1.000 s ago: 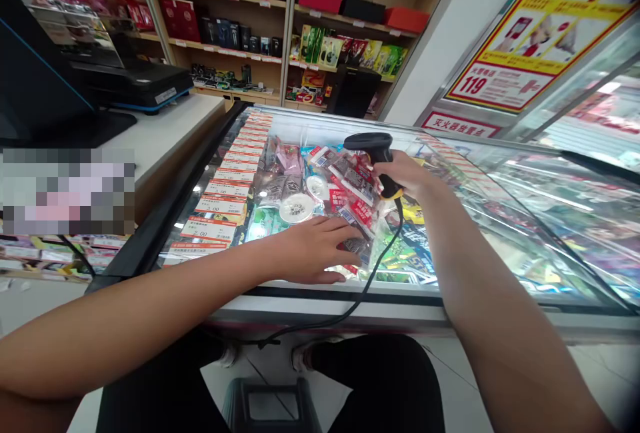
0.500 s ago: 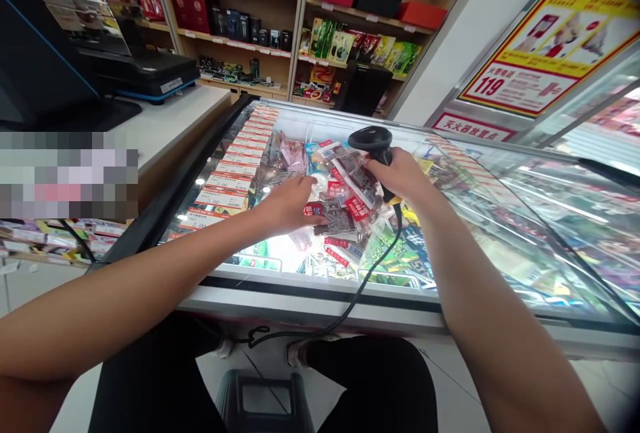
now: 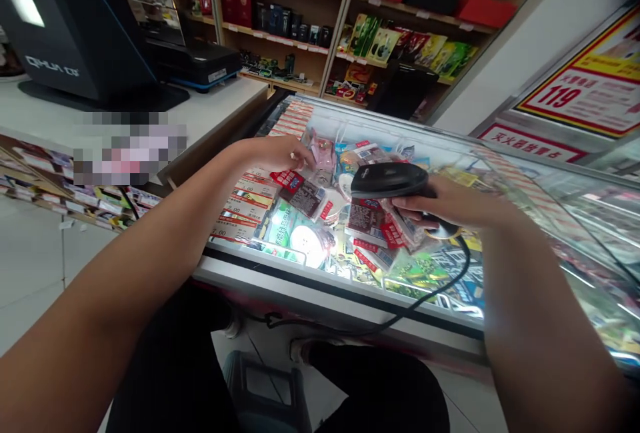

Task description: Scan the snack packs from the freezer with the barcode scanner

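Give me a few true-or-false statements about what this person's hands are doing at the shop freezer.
1. The right hand grips a black handheld barcode scanner. True.
2. On the glass-topped chest freezer lie red-and-dark plastic snack packets. True.
3. The scanner is cordless. False: a black cable runs from its handle down past the freezer's front edge.
4. The left hand hangs at the person's side. False: it reaches out over the packets at the freezer's left end.
5. The wooden shelves behind stand bare. False: they are stocked with boxes and packets.
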A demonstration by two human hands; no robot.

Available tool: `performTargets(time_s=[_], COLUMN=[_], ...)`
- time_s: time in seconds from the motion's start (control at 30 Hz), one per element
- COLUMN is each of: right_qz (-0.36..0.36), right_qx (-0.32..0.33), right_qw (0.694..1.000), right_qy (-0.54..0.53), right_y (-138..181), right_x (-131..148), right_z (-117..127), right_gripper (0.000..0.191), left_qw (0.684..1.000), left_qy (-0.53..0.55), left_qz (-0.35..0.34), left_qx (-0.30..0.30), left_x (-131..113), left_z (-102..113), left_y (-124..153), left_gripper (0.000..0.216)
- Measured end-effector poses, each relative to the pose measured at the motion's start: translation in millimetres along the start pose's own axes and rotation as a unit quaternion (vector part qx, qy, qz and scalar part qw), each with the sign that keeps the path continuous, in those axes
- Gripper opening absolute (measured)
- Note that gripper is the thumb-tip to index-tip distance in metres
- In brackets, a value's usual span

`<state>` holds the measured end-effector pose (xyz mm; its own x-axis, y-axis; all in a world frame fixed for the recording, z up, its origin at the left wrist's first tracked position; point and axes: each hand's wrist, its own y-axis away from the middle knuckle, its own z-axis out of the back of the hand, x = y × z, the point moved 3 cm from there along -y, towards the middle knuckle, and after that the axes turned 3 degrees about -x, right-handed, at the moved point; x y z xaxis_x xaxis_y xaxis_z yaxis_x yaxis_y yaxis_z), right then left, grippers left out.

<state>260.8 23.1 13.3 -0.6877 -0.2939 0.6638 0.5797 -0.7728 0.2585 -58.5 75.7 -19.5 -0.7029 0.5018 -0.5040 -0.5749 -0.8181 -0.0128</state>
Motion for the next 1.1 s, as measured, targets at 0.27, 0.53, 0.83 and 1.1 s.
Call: performTargets(time_s=[0.27,0.53,0.83,1.1], right_qz=[0.018,0.035,0.015,0.01], right_qx=[0.035,0.032,-0.054,-0.114], right_qw=[0.998,0.998,0.969,0.96], right_qy=[-0.052,-0.034,-0.241,-0.254], right_y=[-3,-3,-5,-5], right_x=[3,7,-11,-13], right_z=[-7,-7,2,7], right_gripper=[0.044,0.042,0.034,0.029], left_qw=[0.999,0.999,0.992,0.994], left_qy=[-0.025,-0.027,-0.045,-0.089], left_qz=[0.009,0.012,-0.091,0.011], left_qx=[-0.033,-0.041,0.069,0.062], left_x=[1,1,-34,2], left_z=[-3,-1,-29,-15], left_y=[-4,-5,8,9], left_gripper=[0.046,0.042,0.075,0.08])
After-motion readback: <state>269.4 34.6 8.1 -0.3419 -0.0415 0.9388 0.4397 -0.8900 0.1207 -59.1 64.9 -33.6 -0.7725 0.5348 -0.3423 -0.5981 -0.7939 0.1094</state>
